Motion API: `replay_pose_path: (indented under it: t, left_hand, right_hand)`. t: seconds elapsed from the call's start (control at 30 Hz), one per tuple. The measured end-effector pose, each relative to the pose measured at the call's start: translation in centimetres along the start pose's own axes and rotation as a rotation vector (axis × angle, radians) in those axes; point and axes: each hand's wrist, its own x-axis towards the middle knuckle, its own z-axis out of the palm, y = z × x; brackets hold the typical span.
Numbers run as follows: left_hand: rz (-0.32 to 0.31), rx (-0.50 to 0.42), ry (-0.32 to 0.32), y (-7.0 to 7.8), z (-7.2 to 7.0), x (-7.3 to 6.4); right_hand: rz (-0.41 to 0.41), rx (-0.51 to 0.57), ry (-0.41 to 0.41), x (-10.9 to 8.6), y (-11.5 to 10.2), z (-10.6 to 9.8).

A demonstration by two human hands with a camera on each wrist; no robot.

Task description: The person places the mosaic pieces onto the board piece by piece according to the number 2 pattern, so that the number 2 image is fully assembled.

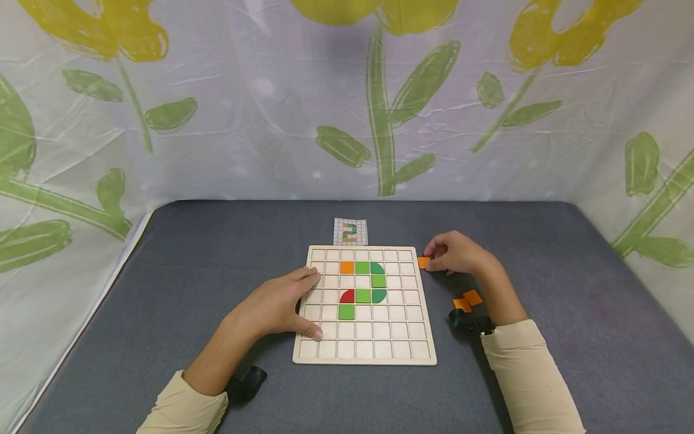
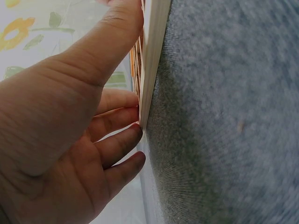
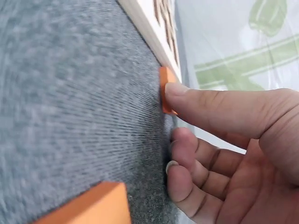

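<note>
A pale wooden grid board (image 1: 379,349) lies flat on the table. Set in its cells are an orange square (image 1: 347,267), several green squares (image 1: 363,296), two dark green rounded pieces (image 1: 378,296) and a red rounded piece (image 1: 347,296). My left hand (image 1: 276,301) rests at the board's left side, thumb on the near part of the surface and fingers spread along the edge (image 2: 154,60). With thumb and fingers my right hand (image 1: 458,253) pinches an orange square tile (image 3: 166,88) low beside the board's right edge; part of the tile is hidden by the thumb.
Two more orange tiles (image 1: 467,300) lie near the right wrist, one partly over the other. A small printed pattern card (image 1: 350,231) lies just behind the board. Grey cloth covers the table (image 1: 217,253), and a curtain (image 1: 244,120) painted with flowers hangs around it.
</note>
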Motion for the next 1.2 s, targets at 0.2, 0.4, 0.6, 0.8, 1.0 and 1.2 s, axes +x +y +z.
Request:
replay_pose_path:
  t: [0.2,0.4,0.6,0.8,1.0,1.2]
  left_hand:
    - [0.001,-0.010,0.002,-0.04,-0.02,-0.04]
    - [-0.001,-0.020,0.000,-0.12,0.03,-0.07]
    - [-0.014,-0.028,-0.012,-0.12,0.01,-0.02]
    - [-0.011,-0.037,-0.011,-0.10,-0.13,-0.13]
    - [-0.016,-0.037,-0.018,-0.06,-0.17,-0.20]
    - [-0.011,-0.044,-0.019,-0.03,-0.21,-0.23]
  right_hand:
    - [-0.005,0.008,0.020,0.01,-0.07,0.09]
    - [0.017,0.109,0.026,-0.27,-0.12,-0.14]
    - [0.012,0.224,0.006,-0.34,0.16,-0.34]
    - [0.018,0.286,-0.012,-0.26,0.24,-0.44]
    - [0.004,0.304,-0.043,-0.36,0.17,-0.40]
    - [-0.011,0.323,-0.101,-0.41,-0.47,-0.04]
